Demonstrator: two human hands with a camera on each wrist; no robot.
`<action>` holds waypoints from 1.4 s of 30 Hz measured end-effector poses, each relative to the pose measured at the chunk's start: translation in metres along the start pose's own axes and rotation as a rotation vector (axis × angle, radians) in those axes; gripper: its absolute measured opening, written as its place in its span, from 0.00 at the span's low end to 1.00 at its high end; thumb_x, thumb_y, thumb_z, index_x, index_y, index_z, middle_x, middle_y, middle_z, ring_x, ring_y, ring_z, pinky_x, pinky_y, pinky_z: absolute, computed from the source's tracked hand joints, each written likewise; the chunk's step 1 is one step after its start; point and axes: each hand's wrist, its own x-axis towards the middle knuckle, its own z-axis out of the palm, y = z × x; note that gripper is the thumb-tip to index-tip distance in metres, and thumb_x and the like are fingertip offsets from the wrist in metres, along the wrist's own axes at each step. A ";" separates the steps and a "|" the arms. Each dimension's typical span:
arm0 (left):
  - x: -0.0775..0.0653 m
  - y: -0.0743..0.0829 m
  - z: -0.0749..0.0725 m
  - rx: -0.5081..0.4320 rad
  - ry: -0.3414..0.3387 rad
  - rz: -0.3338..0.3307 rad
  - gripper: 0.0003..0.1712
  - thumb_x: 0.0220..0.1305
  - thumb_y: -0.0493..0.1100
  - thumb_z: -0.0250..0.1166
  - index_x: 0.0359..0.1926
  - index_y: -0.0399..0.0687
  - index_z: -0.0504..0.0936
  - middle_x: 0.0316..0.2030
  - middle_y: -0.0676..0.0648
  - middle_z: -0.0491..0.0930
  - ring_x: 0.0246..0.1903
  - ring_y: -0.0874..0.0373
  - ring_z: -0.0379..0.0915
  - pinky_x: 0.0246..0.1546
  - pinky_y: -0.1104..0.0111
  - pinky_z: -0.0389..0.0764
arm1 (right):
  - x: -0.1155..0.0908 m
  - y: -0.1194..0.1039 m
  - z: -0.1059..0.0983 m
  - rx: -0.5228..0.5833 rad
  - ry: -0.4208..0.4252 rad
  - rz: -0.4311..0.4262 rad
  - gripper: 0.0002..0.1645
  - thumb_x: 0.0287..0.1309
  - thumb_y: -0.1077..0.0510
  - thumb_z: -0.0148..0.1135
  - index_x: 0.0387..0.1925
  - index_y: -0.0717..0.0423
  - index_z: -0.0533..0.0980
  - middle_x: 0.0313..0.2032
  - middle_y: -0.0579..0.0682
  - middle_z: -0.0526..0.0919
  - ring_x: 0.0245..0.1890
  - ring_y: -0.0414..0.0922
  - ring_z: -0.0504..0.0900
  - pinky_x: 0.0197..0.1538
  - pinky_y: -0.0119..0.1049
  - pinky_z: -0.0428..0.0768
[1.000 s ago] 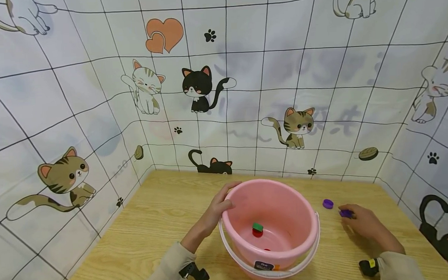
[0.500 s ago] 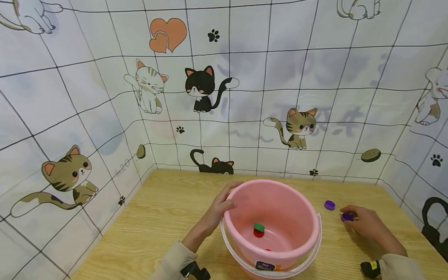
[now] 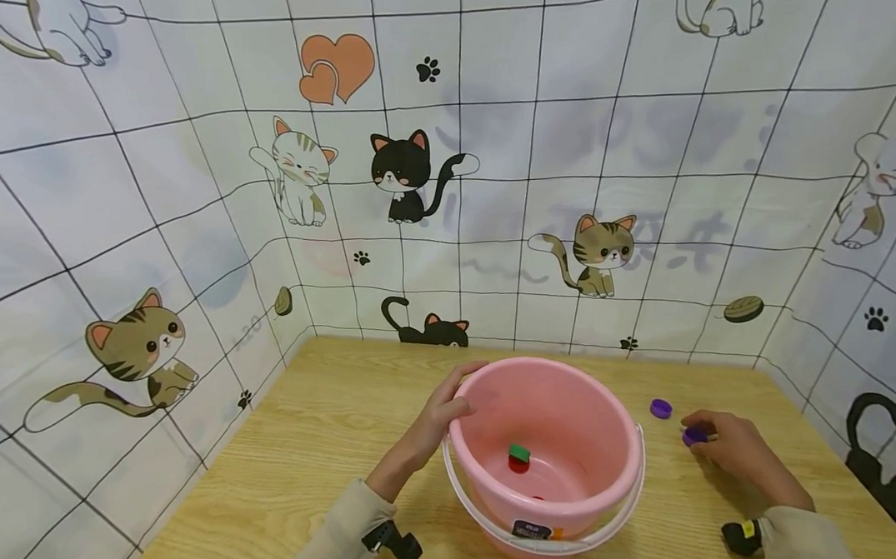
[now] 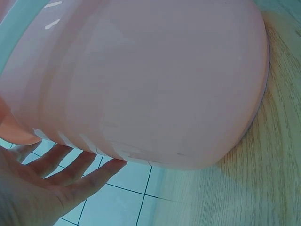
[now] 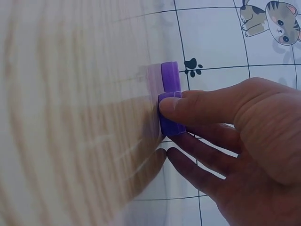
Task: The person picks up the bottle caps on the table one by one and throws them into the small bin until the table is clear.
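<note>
A pink bucket with a white handle stands on the table. My left hand grips its left rim, the thumb over the edge and the fingers spread along the outer wall, as the left wrist view shows. To the right of the bucket, my right hand pinches a purple bottle cap between thumb and fingers, low at the tabletop. A second purple bottle cap lies just behind it. Inside the bucket are a green cap and a red cap, with a sliver of another red thing partly hidden by the near rim.
The wood-grain table ends at a cloth backdrop printed with cats and grid lines, which rises behind and on both sides. The bucket's handle hangs down around its near side.
The right hand has closed on the purple cap and shifted slightly toward me. The left hand keeps its hold on the bucket. The head view has turned slightly to the left.
</note>
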 end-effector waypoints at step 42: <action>-0.001 -0.002 -0.001 -0.002 0.002 -0.002 0.38 0.63 0.43 0.51 0.77 0.57 0.63 0.67 0.33 0.71 0.50 0.29 0.79 0.48 0.34 0.82 | -0.002 -0.012 -0.014 0.016 -0.006 -0.002 0.23 0.57 0.60 0.71 0.52 0.70 0.81 0.45 0.64 0.88 0.47 0.63 0.85 0.52 0.64 0.82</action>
